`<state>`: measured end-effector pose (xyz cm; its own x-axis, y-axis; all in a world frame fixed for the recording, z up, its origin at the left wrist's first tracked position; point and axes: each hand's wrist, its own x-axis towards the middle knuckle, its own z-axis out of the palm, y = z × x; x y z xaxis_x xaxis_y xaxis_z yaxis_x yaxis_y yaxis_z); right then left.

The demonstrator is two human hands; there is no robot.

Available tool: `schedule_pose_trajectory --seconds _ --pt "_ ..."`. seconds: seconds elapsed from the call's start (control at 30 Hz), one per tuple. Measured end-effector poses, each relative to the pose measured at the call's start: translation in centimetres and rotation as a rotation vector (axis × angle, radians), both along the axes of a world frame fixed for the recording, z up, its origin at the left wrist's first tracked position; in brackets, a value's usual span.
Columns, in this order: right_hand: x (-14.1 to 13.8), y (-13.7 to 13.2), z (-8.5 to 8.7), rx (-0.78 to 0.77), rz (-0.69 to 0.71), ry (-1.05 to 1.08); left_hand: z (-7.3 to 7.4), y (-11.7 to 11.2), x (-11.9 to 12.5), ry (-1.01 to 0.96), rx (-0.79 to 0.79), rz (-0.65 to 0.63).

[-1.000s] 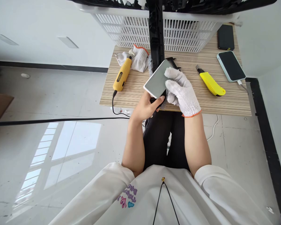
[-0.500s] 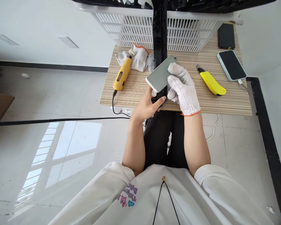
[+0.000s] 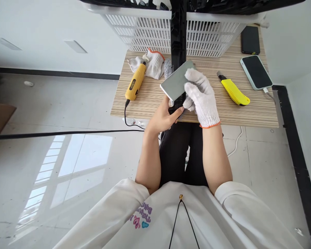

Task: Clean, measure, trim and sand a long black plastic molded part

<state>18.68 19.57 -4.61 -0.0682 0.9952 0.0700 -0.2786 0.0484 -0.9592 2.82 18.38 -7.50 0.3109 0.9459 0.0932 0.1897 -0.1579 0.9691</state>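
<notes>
A long black plastic strip [image 3: 178, 45] runs from the near edge of the table up toward the white basket. My left hand [image 3: 162, 117], bare, is closed around the near end of this strip, thumb on top. In a white knit glove with an orange cuff, my right hand [image 3: 200, 95] pinches a flat grey-green rectangular plate [image 3: 175, 82] at its right side. The plate lies slantwise over the strip and hides part of it. Whether the two touch cannot be made out. Grey speckled cloth [image 3: 168, 67] shows beside the strip.
On the wood-patterned table [image 3: 150, 107] lie a yellow rotary tool [image 3: 136, 82] with a cord, a white glove [image 3: 155, 65], a yellow-handled cutter [image 3: 234, 90], a phone [image 3: 256, 72] on a cable and a black device [image 3: 250, 40]. A white slatted basket [image 3: 204, 36] holding black parts stands behind.
My right hand and the plate have shifted slightly left. The black strip has moved a little to the right, while my left hand keeps its hold.
</notes>
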Motion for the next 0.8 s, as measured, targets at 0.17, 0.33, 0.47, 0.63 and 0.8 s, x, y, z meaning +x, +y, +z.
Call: schedule_pose_trajectory --seconds 0.17,0.33,0.47,0.63,0.8 --pt "-0.05 -0.08 0.11 -0.034 0.088 -0.09 0.03 -0.03 -0.02 0.038 -0.006 -0.009" --pt "0.33 -0.22 0.11 -0.042 0.057 -0.092 0.09 -0.06 0.0 0.002 0.004 -0.002" --pt "0.47 -0.38 0.07 -0.041 0.038 -0.086 0.07 -0.04 -0.03 -0.01 -0.007 -0.011" --pt "0.13 -0.45 0.13 -0.058 0.096 -0.113 0.17 -0.1 -0.08 0.021 -0.009 -0.002" --pt "-0.02 -0.22 0.04 -0.024 -0.036 -0.05 0.27 -0.19 -0.06 0.027 -0.011 0.007"
